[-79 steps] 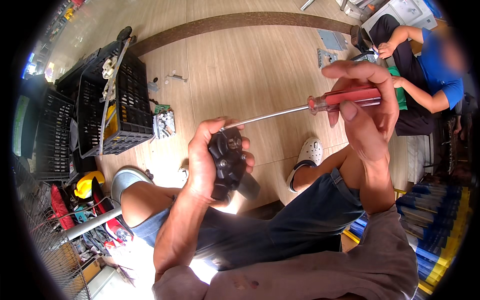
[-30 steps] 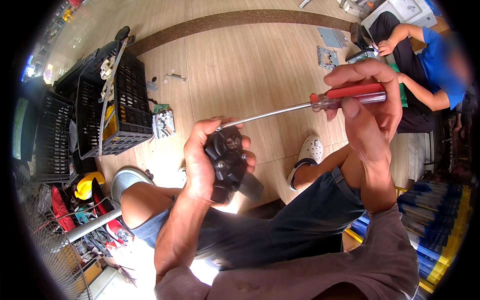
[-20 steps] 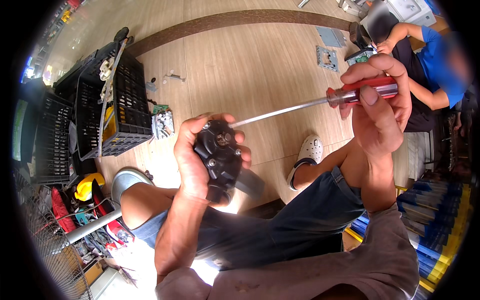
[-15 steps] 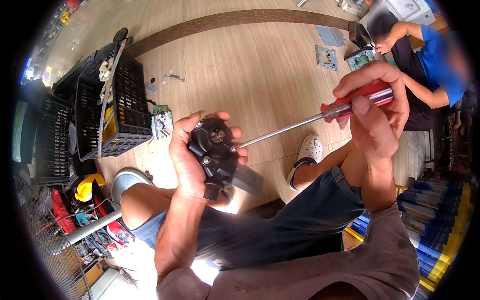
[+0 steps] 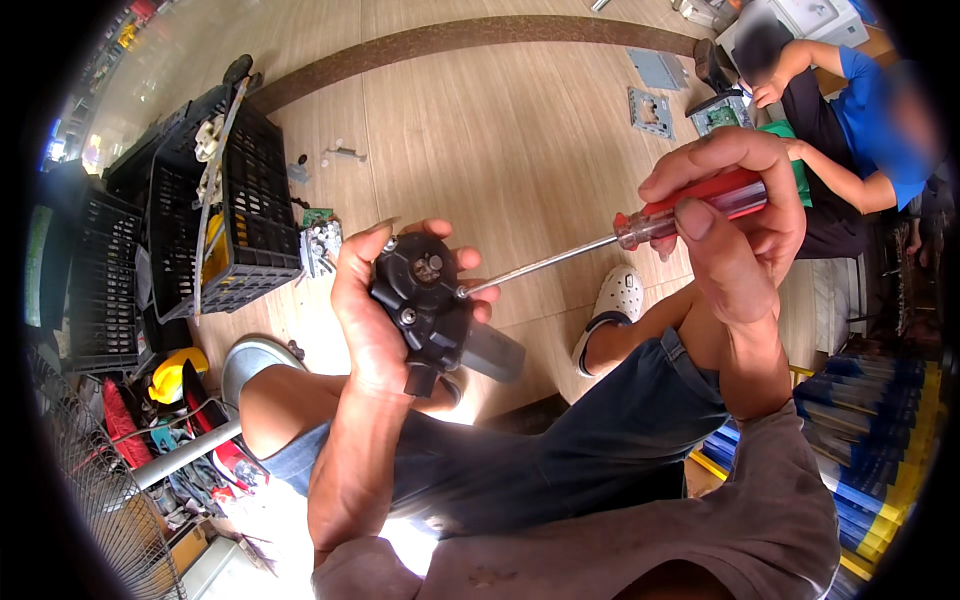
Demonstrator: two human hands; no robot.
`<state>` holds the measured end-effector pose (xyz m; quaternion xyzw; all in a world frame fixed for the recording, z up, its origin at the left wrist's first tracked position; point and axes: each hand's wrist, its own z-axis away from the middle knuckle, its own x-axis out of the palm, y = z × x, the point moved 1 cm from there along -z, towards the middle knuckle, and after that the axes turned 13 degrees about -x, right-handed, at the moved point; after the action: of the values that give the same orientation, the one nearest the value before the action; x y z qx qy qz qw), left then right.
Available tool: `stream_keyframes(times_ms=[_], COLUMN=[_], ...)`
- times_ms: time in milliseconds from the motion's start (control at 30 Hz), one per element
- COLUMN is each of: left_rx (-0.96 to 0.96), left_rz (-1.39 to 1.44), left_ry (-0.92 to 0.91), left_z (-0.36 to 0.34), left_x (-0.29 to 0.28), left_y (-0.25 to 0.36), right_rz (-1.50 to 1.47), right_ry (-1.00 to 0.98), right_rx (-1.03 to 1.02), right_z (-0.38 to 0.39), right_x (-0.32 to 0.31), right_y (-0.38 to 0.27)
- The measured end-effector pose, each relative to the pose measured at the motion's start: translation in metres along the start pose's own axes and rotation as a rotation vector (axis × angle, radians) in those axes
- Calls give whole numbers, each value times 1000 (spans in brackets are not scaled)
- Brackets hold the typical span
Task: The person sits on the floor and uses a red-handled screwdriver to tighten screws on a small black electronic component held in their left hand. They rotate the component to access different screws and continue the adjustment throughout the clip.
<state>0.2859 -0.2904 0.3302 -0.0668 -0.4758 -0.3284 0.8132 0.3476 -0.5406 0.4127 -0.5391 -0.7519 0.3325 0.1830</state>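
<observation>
My left hand (image 5: 365, 330) grips a black moulded housing (image 5: 425, 300) with a centre shaft, silver screws and a translucent dark piece jutting to its lower right. My right hand (image 5: 735, 250) is wrapped round a red and clear screwdriver (image 5: 555, 258), thumb along the handle. The steel blade slopes down leftward, its tip at a screw on the housing's right side, beside my left fingertips.
Black crates (image 5: 250, 210) stand at left, near loose metal parts (image 5: 320, 245) and a yellow object (image 5: 175, 375). A co-worker in blue (image 5: 865, 130) sits at upper right beside metal plates and boards (image 5: 650, 110). Blue-yellow stacked packs (image 5: 870, 450) are at lower right.
The housing and my left hand have moved leftward and turned slightly. The screwdriver tip has gone from the housing's top screw to the right-side one. My right hand has tilted the handle.
</observation>
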Motion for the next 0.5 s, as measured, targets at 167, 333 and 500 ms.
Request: stream_keyframes(times_ms=[167,333,500], left_rx=[1,10,11], left_rz=[-36,9,5], left_ry=[-32,-40,-18], left_z=[-1,-1,-1], left_x=[-6,-2,-2], left_y=[1,0,1], right_rz=[68,103,27], right_ry=[-46,-50,11], right_rx=[-17,-25,29], right_z=[-1,-2,-1], right_x=[3,3,1], right_y=[1,-1,-1])
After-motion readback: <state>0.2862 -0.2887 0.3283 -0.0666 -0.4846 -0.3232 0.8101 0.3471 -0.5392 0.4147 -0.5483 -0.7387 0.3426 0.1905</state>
